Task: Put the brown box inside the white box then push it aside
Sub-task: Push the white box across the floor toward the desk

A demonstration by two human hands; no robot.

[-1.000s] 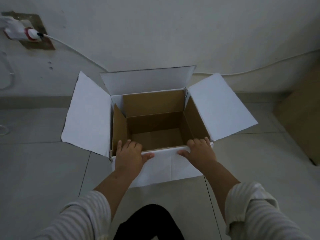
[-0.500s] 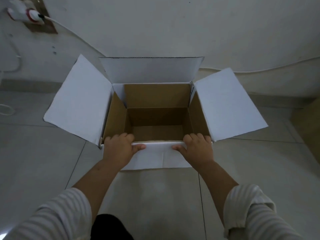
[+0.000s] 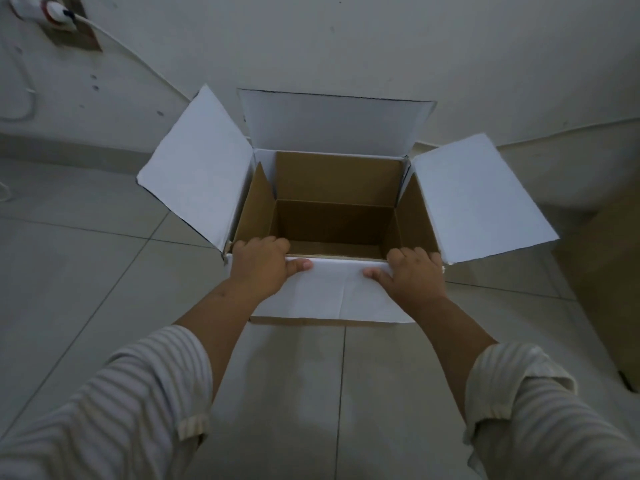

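The white box (image 3: 332,296) stands on the floor tiles in front of me with its four white flaps spread open. Brown cardboard walls (image 3: 339,174) line its inside, like a brown box standing within it; the bottom is mostly hidden by the near wall. My left hand (image 3: 261,268) grips the near rim at the left corner, fingers curled inside, thumb on the white front. At the right corner my right hand (image 3: 414,275) holds the same rim the same way. Both arms are stretched forward.
A wall (image 3: 346,46) rises just behind the box. A plug and socket (image 3: 59,15) sit at the upper left, with a cable (image 3: 138,60) running down toward the box. A large brown cardboard surface (image 3: 609,292) stands at the right edge.
With both hands on its near rim, the box has slid to the right across the floor tiles; a tile seam once at its right corner now meets its middle. My arms are more extended.
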